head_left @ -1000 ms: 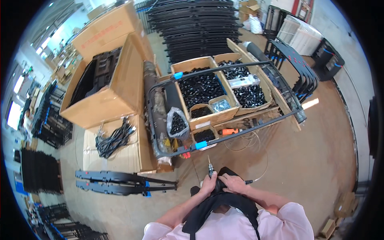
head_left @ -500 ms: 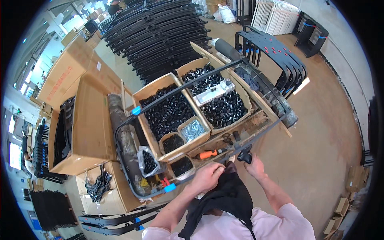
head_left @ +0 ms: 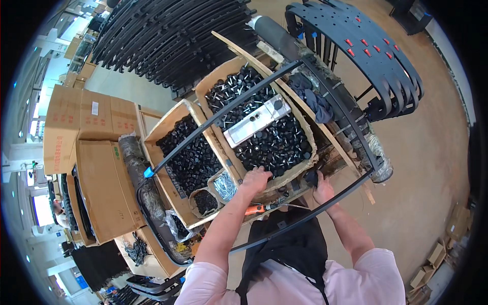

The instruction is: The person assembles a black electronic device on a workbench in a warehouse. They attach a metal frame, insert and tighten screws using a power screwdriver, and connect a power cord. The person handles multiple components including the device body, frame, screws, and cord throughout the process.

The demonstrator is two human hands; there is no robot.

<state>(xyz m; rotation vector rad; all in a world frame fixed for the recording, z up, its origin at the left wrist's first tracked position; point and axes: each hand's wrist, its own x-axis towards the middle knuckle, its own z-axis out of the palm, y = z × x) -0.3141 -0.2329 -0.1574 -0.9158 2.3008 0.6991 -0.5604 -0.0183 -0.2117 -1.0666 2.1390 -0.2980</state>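
We have a stack of black frames (head_left: 175, 48) at the back as the biggest thing around, with a cardboard carton (head_left: 109, 188) to the left of the bins. A black tubular frame (head_left: 219, 122) spans the bins; it looks stiff and awkward, best held by its side bars, and its near bar stands in the way of both our forearms. Below it sits a bin (head_left: 305, 163) with a worn cardboard rim, probably heavy when this full, so we would support it from underneath. A silver rectangular box (head_left: 256, 122) lies on its contents and covers part of them.

Our right hand (head_left: 324, 190) is beside the bin's near right corner, its grip curled around a dark object (head_left: 311, 178), partly hidden; it seems rigid and fairly weighty, best held around its body. An orange-handled tool (head_left: 255, 209) lies near the left forearm. Our left hand (head_left: 256, 181) reaches over the near edge of the bin, fingers bent down at the black-headed bolts (head_left: 277, 152); we cannot tell whether its grip pinches one. The bolts are probably light, hard and slippery, easiest to take one at a time by the broad head
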